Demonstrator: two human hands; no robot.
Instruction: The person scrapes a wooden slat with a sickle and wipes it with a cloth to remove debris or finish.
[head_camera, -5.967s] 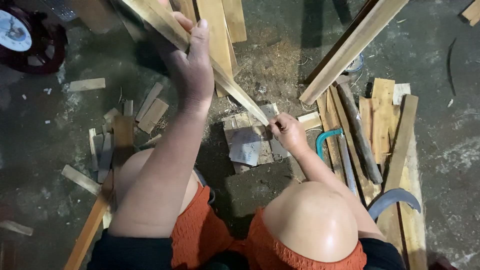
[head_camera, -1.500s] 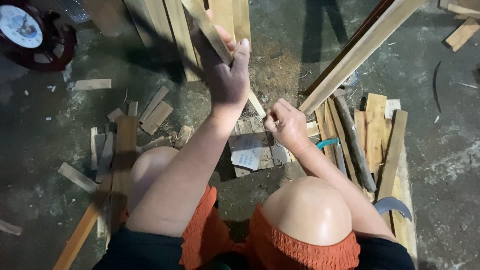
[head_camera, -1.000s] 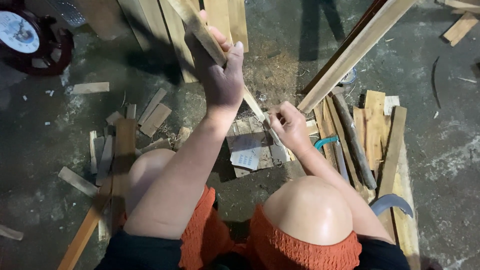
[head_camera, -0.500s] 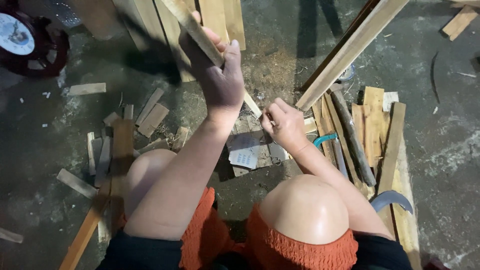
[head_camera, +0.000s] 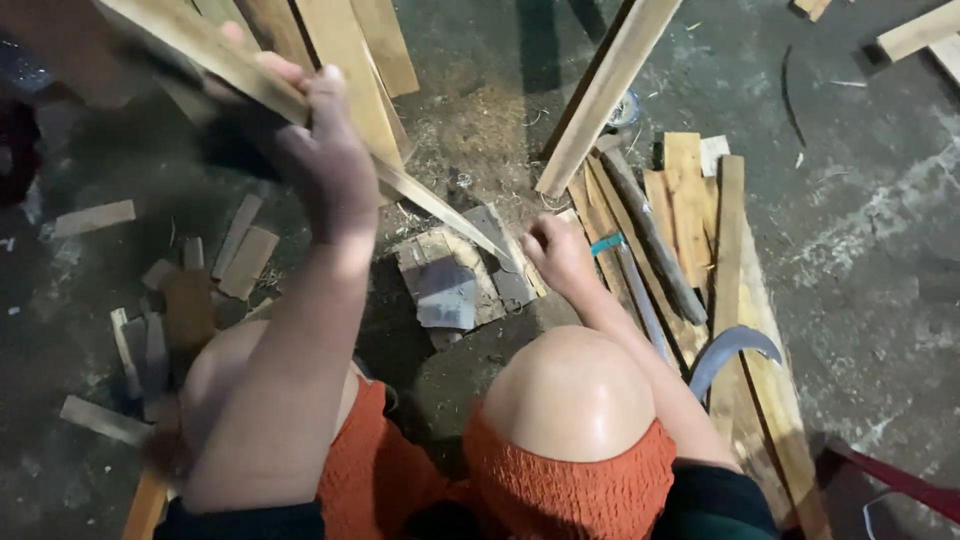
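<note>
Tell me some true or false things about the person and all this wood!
1. The left hand grips a long wooden strip. True.
2. The right hand is by the strip's lower end. True.
3. A curved blade lies on the boards to the right. True.
4. The person wears blue shorts. False: the shorts are orange.
5. The floor is green grass. False: the floor is grey and hard.
</note>
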